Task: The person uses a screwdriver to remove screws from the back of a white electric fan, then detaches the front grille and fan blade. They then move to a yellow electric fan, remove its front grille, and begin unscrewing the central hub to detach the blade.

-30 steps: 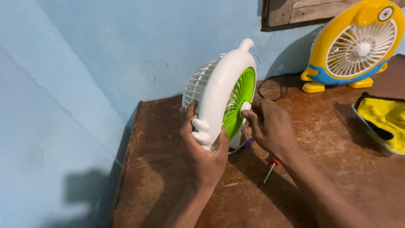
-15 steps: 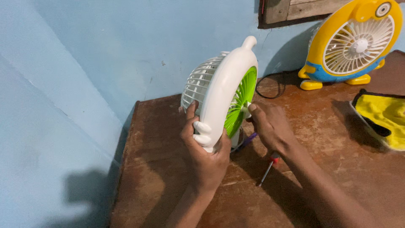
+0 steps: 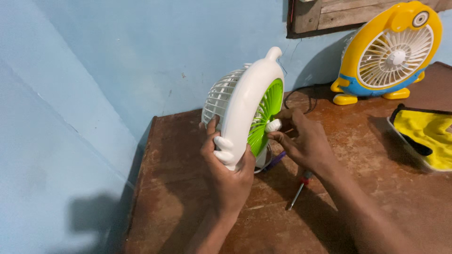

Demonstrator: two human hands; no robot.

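A small white fan with green blades stands upright on edge over the brown table. My left hand grips its lower white rim from below, thumb on the rear grille side. My right hand pinches the white hub cap at the centre of the green blades. The fan's front grille is off, so the blades are bare.
A red-handled screwdriver lies on the table under my right forearm. A yellow and blue fan stands at the back right against the blue wall. A yellow cloth in a tray lies at the right edge. A black cable curls behind.
My right hand's fingers shifted around the white hub cap, which now shows between fingertips. The fan tilted slightly; my left hand kept its grip.
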